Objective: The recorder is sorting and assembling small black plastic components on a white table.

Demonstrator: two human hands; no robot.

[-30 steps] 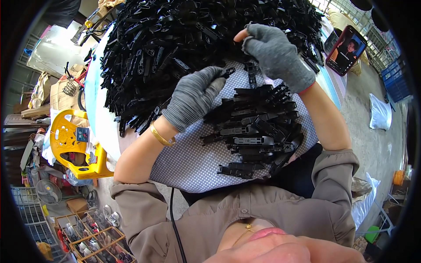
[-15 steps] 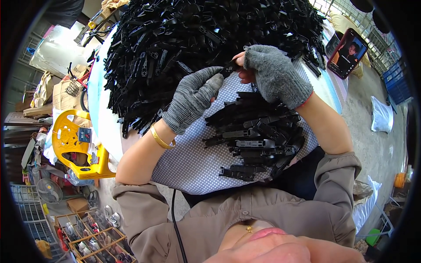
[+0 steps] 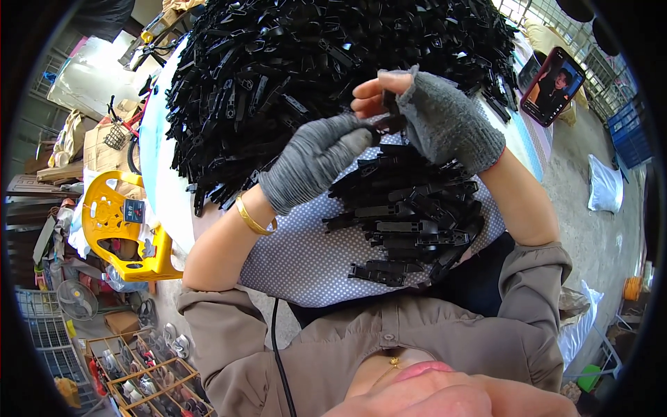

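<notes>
My left hand, in a grey knitted glove with bare fingertips, is closed in a pinch. A dark end of a small black plastic part shows at its fingertips. Just to the right is my right hand, gloved the same way, its fingers stretched out and apart from the thumb. Something dark shows in the shade below those fingers; whether they touch it I cannot tell. Beneath my hands, a smaller heap of long black plastic parts lies on the dotted cloth.
A large mound of black plastic parts covers the far side of the table. At the right edge stands a phone with a lit screen. A yellow plastic chair is on the left, and a black cable runs down my front.
My right hand has shifted slightly right, and its fingers have opened from a pinch on the black part. My left hand has turned a little and moved right, still pinching.
</notes>
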